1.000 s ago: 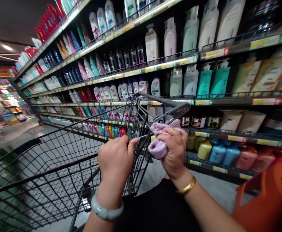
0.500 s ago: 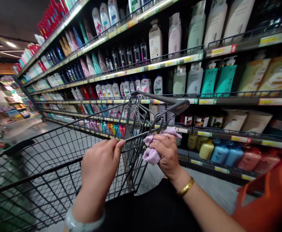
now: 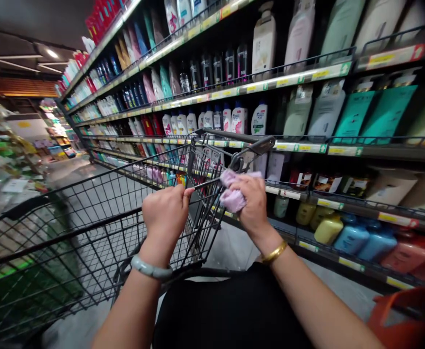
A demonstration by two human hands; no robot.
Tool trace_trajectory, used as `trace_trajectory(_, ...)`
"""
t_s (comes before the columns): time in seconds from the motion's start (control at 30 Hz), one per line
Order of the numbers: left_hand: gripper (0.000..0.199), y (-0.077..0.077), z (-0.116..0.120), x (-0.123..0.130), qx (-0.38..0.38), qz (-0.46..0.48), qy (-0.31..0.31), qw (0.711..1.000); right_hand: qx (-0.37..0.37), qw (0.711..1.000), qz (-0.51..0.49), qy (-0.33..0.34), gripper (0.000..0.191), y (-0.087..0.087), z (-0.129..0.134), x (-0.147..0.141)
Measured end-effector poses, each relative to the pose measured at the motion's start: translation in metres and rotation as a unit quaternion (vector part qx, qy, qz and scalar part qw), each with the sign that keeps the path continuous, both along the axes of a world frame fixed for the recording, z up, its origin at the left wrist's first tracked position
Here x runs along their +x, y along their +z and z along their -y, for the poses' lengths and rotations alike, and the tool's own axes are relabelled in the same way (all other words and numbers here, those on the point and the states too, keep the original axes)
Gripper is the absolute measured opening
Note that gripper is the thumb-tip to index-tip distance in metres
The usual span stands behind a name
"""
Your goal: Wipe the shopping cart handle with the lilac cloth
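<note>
A dark wire shopping cart (image 3: 99, 213) spans the left and middle of the head view. My left hand (image 3: 166, 211), above a pale bangle, is closed round the cart's near rim. To its right, my right hand (image 3: 251, 201) has its fingers bunched round a crumpled pale purple cloth (image 3: 233, 191), against the same rim. A gold bangle (image 3: 275, 252) circles the right wrist. The cart's grey handle (image 3: 256, 140) rises just beyond the cloth, with neither hand on it.
Long shelves (image 3: 296, 77) of bottles run from the right into the far left distance. An orange object (image 3: 398, 315) is at the lower right. Packaged goods (image 3: 12, 160) stand at the left. Grey floor (image 3: 77, 169) shows along the aisle.
Shelves and bottles have shifted right in view, and more of the left-hand goods shows. Both hands sit slightly higher, still closed on the rim and the cloth.
</note>
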State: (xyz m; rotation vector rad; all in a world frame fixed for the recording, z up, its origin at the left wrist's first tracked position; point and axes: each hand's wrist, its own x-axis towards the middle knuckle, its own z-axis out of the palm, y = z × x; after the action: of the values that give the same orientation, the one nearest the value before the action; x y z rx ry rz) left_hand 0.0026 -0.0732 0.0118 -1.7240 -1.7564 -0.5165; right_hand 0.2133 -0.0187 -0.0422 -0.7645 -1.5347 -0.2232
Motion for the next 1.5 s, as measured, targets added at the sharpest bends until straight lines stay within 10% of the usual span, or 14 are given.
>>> trace_trajectory(0.13,0.056,-0.003,-0.01,-0.006,0.008,0.005,0.01,1.0,0.01,0.998,-0.04,-0.041,0.008,0.019,-0.024,-0.012)
trace_trajectory(0.37,0.06,-0.008,-0.026,-0.017,0.023,0.002,0.029,0.999,0.001,0.999,0.026,0.045,0.007,-0.036,-0.027,-0.051)
trace_trajectory(0.6,0.059,-0.011,-0.036,-0.019,0.037,-0.001,0.054,0.998,0.035,0.997,-0.066,-0.024,0.009,0.006,-0.063,-0.055)
trace_trajectory(0.83,0.051,-0.02,-0.045,-0.014,0.084,0.016,0.092,0.992,0.05,0.995,0.044,0.068,0.024,-0.074,-0.049,-0.104)
trace_trajectory(1.07,0.049,-0.032,-0.057,-0.014,0.105,0.076,0.103,0.986,-0.029,0.999,-0.031,0.025,0.013,-0.058,-0.07,-0.096)
trace_trajectory(1.3,0.041,-0.04,-0.075,-0.017,0.144,0.138,0.063,0.978,0.006,0.99,0.115,0.083,0.025,-0.108,-0.06,-0.121)
trace_trajectory(1.5,0.038,-0.041,-0.078,-0.017,0.14,0.163,0.049,0.975,-0.049,0.998,0.011,0.03,0.018,-0.081,-0.087,-0.096)
